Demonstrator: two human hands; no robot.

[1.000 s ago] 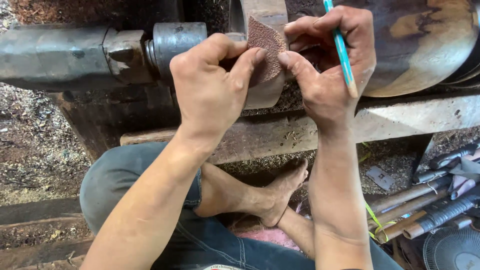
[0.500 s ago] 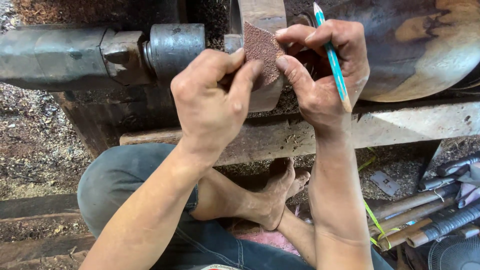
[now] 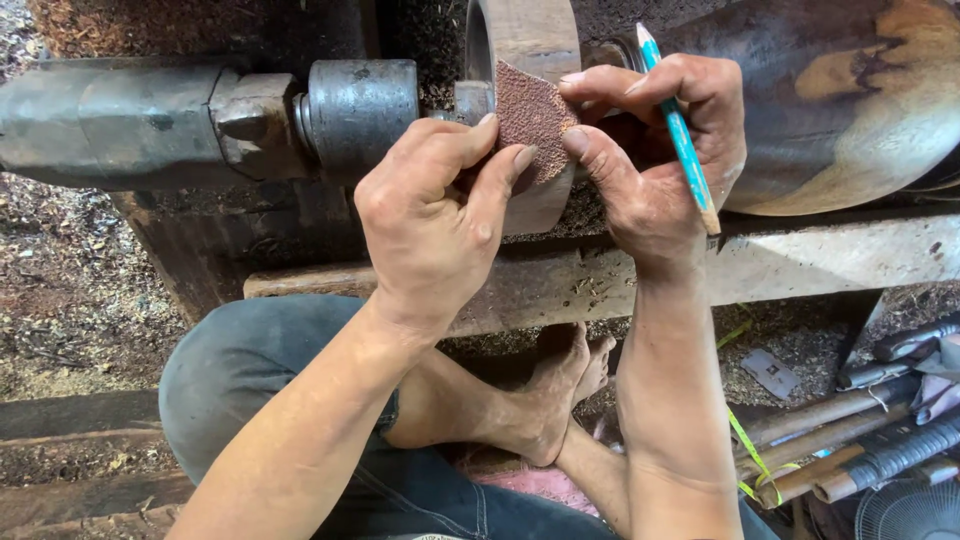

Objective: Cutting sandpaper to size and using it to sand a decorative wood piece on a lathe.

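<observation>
In the head view, a small piece of rough brown sandpaper (image 3: 533, 115) is pinched between both hands and is pressed against the rim of a round wooden ring (image 3: 527, 60); the ring is seen at the top of the picture, in the middle, on a lathe. The left hand (image 3: 435, 225) is closed on the left edge of the sandpaper, with the thumb and first finger gripping it; the right hand (image 3: 660, 165) is closed on the right edge of the sandpaper, with the thumb tip touching the paper. A blue pencil (image 3: 680, 135) is also held in the right hand, tucked between the fingers; its point is aimed up and its bare wooden end sticks out below the hand. A grey metal shaft (image 3: 200, 115) is seen to the left of the ring, running to the left edge of the picture; a big dark wooden bowl shape (image 3: 850, 100) is seen just to the right of the right hand. A worn wooden beam (image 3: 800, 260) is laid across under the hands; wood shavings (image 3: 70, 270) are spread on the ground at the left. Bare feet (image 3: 545, 400) and blue trousers (image 3: 260, 370) are seen below the beam; long-handled tools (image 3: 850, 430) are piled in the bottom right corner, next to a small fan (image 3: 905, 510).
</observation>
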